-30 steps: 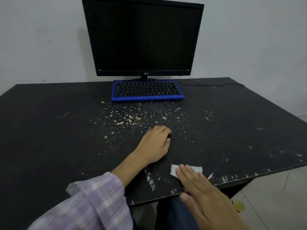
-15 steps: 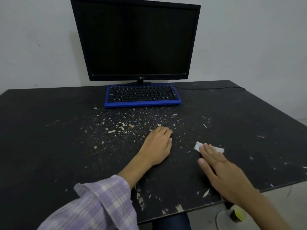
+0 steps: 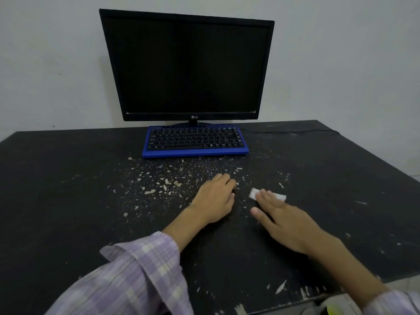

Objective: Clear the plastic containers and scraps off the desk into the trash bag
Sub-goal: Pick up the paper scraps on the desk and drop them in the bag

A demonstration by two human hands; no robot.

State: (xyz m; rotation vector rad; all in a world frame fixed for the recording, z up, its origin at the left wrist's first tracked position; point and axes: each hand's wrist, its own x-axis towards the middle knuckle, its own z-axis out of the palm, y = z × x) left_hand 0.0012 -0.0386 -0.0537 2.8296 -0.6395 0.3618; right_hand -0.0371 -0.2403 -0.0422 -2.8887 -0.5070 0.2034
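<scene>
Head view looks down on a black table (image 3: 68, 201) set against a pale wall (image 3: 45, 53). Pale scraps (image 3: 159, 185) lie scattered over the middle of the table, thickest in the band just in front of the keyboard and thinning toward the left edge; a few longer flecks sit along the near edge and toward the right edge. The left hand (image 3: 213, 198) rests palm down on the table at the right-hand fringe of that scatter, fingers curled loosely under, holding nothing that can be seen. Just to its right, apart from it, the right hand (image 3: 281, 219) lies flat with fingers stretched out, its fingertips pressing on a small white wad of tissue or cloth (image 3: 254, 193) that pokes out on both sides of them; the hand is open and pressing, not clenched around it. Most scraps lie to the left of and beyond both hands.

A blue-framed keyboard (image 3: 195, 142) with black keys stands near the far edge, directly beyond the scatter, and a dark monitor (image 3: 186, 67) rises right behind it. A thin black cable (image 3: 291, 132) runs along the far edge toward the right corner. A purple checked sleeve (image 3: 136, 273) covers the left forearm. Something yellowish (image 3: 333, 310) shows below the near edge at the right, too blurred to identify.
</scene>
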